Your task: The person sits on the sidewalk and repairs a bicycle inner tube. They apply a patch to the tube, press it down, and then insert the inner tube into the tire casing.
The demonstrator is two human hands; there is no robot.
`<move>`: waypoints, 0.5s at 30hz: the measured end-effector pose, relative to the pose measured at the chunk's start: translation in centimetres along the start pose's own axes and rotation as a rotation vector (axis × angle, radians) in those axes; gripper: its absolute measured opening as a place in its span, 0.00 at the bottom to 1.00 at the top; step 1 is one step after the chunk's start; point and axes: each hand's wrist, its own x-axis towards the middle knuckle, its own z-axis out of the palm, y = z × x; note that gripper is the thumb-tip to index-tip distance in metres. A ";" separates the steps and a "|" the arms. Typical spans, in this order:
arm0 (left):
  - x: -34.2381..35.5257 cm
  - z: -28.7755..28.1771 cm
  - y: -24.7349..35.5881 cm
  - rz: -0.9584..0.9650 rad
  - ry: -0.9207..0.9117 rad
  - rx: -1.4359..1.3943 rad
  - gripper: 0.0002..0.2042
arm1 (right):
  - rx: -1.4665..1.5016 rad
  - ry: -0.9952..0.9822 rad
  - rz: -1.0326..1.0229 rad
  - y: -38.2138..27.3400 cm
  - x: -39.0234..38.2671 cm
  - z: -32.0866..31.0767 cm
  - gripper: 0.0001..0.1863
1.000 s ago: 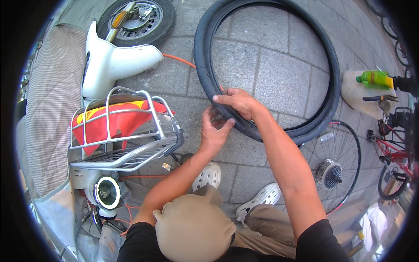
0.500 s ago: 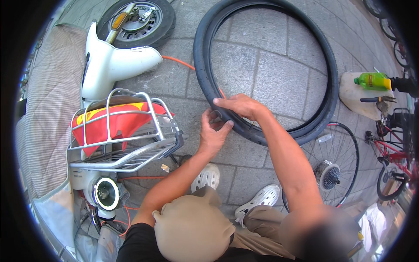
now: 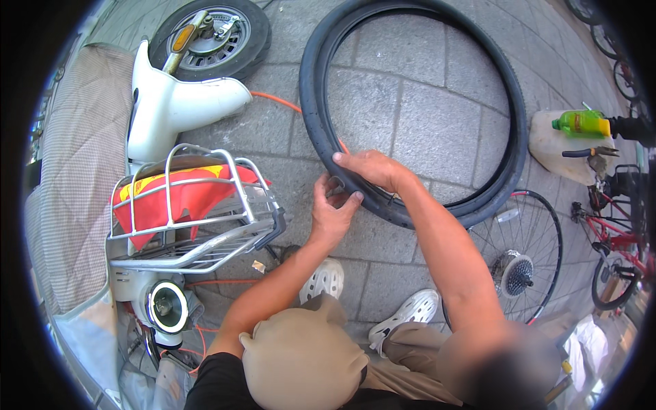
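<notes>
A black bicycle tyre (image 3: 313, 96) forms a large ring over the grey paving in front of me. Both my hands are at its near left part. My left hand (image 3: 331, 215) pinches the outer side, thumb on the near face and fingers curled at the edge. Beside it, my right hand (image 3: 376, 169) lies over the inner edge with its thumb pressed on the rubber; the other fingers are partly hidden behind the hand. A small valve-like piece shows at the tyre's inner side below the right wrist.
At left stands a white scooter with a silver wire basket (image 3: 171, 198) holding red cloth, and a front wheel (image 3: 239, 51). An orange hose (image 3: 277, 102) runs under the tyre. A spoked wheel (image 3: 512, 273) lies at right, near a pale block with a green bottle (image 3: 581, 124) and pliers (image 3: 589, 152).
The view has shifted slightly. Both hands keep nearly the same hold on the tyre.
</notes>
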 end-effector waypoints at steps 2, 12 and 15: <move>0.0 0.1 0.0 -0.006 0.000 -0.020 0.41 | -0.098 0.020 0.045 0.2 -0.3 -0.5 0.43; 0.0 0.1 -0.9 0.013 -0.013 -0.062 0.40 | 0.240 0.082 -0.085 -0.8 -0.7 0.7 0.44; -0.3 0.0 0.3 -0.044 -0.022 -0.035 0.40 | 0.315 0.035 -0.031 -1.1 -0.9 1.1 0.37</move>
